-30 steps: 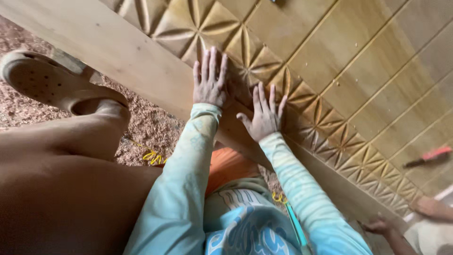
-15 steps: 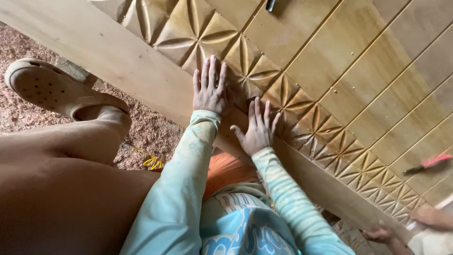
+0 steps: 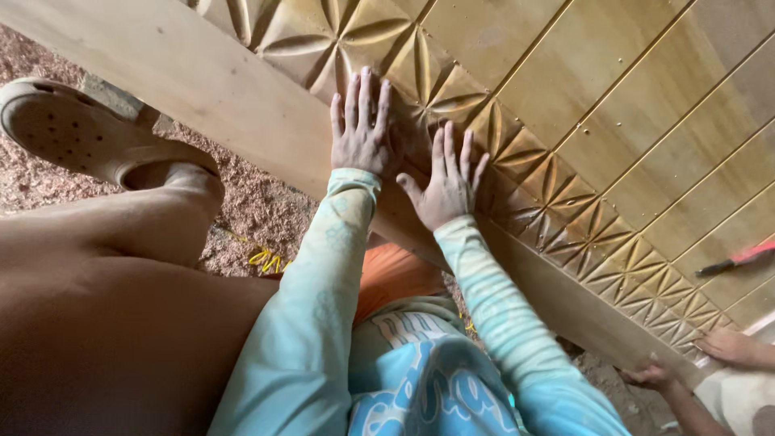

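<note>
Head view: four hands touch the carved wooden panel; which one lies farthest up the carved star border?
The left hand, flat on the wooden panel. The right hand lies just below it, and another person's two hands grip the far lower-right corner.

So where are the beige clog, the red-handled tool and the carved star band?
beige clog (image 3: 69, 133), head view, on its perforated upper.
red-handled tool (image 3: 739, 258), head view, on the red handle.
carved star band (image 3: 565, 210), head view, on a carved petal.

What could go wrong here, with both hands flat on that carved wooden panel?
The left hand and right hand press on the carved border, whose cut ridges might give splinters. Another person's hands grip the panel's far end, so a sudden shift could pinch fingers. The sawdust floor may be slippery.
</note>
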